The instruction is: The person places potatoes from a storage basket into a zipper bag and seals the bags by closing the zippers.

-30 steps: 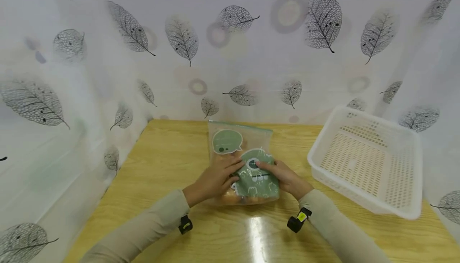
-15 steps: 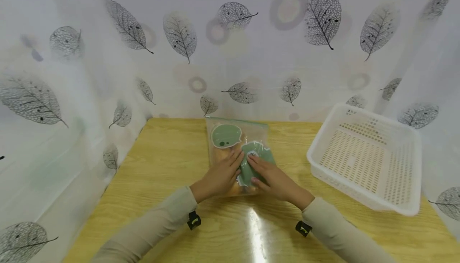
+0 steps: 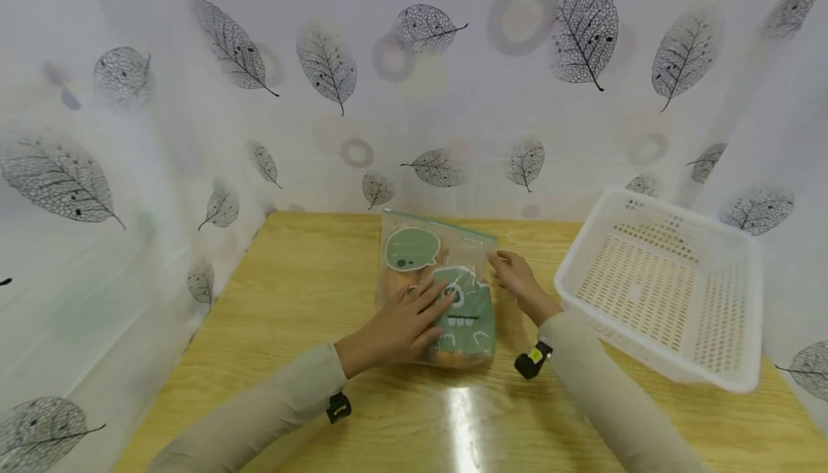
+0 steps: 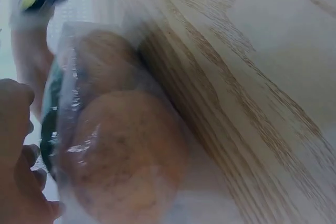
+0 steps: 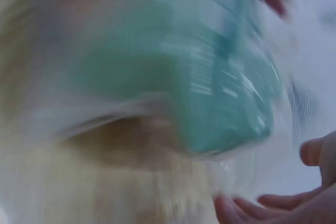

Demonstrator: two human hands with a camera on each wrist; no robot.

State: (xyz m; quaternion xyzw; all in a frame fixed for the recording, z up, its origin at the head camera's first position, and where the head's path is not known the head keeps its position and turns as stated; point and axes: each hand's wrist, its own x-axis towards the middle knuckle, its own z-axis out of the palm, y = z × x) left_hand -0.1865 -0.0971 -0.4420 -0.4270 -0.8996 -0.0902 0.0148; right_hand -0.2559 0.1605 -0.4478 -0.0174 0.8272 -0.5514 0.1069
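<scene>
A clear zip bag (image 3: 464,318) printed with a green one-eyed monster and a speech bubble lies mid-table, its green zip strip toward the back. Through its near end, the left wrist view shows round orange-brown things (image 4: 126,150) with a speckled surface. My left hand (image 3: 404,323) rests on the bag's left half, fingers straight and spread across the print. Close by the upper right edge of the bag is my right hand (image 3: 520,285). In the right wrist view its thumb and fingers stand apart, loosely bent, with nothing between them. Motion blurs the bag there.
A white perforated plastic basket (image 3: 656,365) stands to the right of the bag. Behind the wooden table (image 3: 304,264) hangs a pale curtain (image 3: 466,121) with a leaf pattern, which also closes off both sides.
My right hand first moved inward over the monster print, then back out and up to the bag's right edge. The left hand stays on the bag, its fingers now more spread. The bag shifted slightly.
</scene>
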